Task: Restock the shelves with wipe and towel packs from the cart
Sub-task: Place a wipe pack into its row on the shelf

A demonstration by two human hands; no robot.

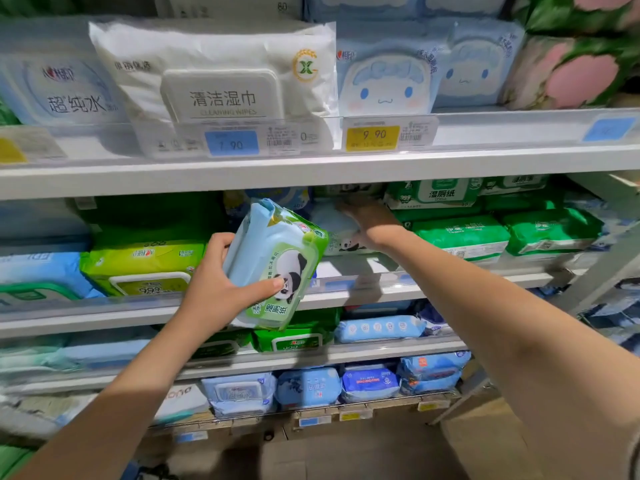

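Head view: my left hand (221, 282) at centre, fingers (216, 244) and thumb clamped round panda wipe pack (277, 258). Pack tilted, in air before shelf (433, 285) rail. My right hand (369, 221) at 2 o'clock from pack, reached inside shelf. Its fingers stretched flat, released, resting on second panda pack (343, 239) lying there; blurred. Green packs (460, 233) at 3 o'clock of right hand. Lime pack (138, 261) at 9 o'clock of left hand.

A single head-worn view faces the shelves (311, 168) closely, tilted slightly downward.
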